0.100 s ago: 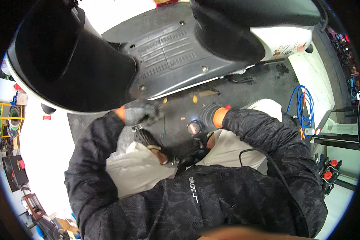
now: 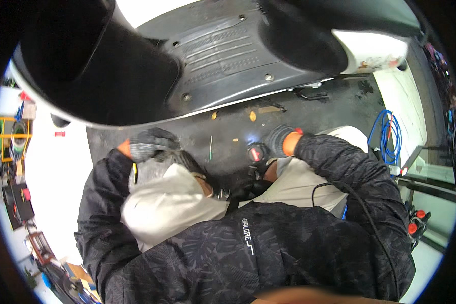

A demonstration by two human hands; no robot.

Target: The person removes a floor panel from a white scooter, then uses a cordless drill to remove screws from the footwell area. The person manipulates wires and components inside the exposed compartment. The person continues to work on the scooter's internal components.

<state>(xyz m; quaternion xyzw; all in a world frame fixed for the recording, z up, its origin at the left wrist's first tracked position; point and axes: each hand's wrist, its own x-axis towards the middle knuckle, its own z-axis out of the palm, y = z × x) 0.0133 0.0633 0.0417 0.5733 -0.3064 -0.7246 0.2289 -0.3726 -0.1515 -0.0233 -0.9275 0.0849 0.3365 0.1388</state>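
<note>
My gloved left hand (image 2: 152, 144) is low at the left, near my knee, fingers curled; whatever it holds, if anything, is hidden. My gloved right hand (image 2: 277, 139) grips a dark power tool (image 2: 257, 153) with a red label and a lit blue-white light, held over the dark floor beside my foot. A thin green-handled screwdriver (image 2: 210, 154) lies on the floor between my hands. Above both hands is the scooter, with its ridged black footboard (image 2: 220, 58), visible bolts and white side panel (image 2: 370, 48).
A coiled blue hose (image 2: 387, 137) lies at the right beside a metal-framed stand (image 2: 425, 169). On the left are a yellow rack (image 2: 12, 137) with spools and a dark case (image 2: 17, 205). Small scraps (image 2: 253, 115) lie on the floor under the scooter.
My left hand has moved left, away from the middle. My right hand, still on the tool, sits slightly further right in the picture, and the view has shifted a little.
</note>
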